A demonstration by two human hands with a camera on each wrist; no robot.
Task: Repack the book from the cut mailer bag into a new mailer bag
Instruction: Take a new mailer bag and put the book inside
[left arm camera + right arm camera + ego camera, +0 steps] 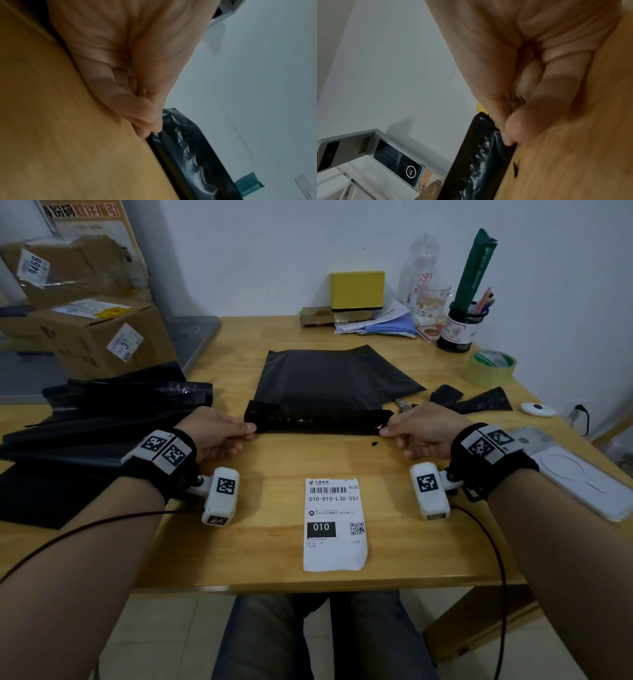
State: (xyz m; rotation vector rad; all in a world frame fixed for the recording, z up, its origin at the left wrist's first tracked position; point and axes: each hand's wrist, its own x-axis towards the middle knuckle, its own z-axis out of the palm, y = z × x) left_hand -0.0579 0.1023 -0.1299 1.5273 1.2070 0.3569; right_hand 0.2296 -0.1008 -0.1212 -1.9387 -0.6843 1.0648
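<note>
A black mailer bag (318, 378) lies flat in the middle of the wooden table (274, 460), bulging as if something flat is inside; the book itself is hidden. Its near flap (318, 421) is folded over toward me. My left hand (219, 433) pinches the flap's left end (164, 129), and my right hand (414, 433) pinches its right end (491, 135). Both hands sit low on the table. Cut black scraps (479, 400) of a mailer lie at the right, beside small scissors (404, 404).
A white shipping label (334, 523) lies near the table's front edge. A pile of black mailer bags (102, 419) covers the left side. A tape roll (489, 368), pen holder (460, 326), yellow box (356, 290) and phone case (579, 470) stand around the back and right. Cardboard boxes (85, 330) are stacked far left.
</note>
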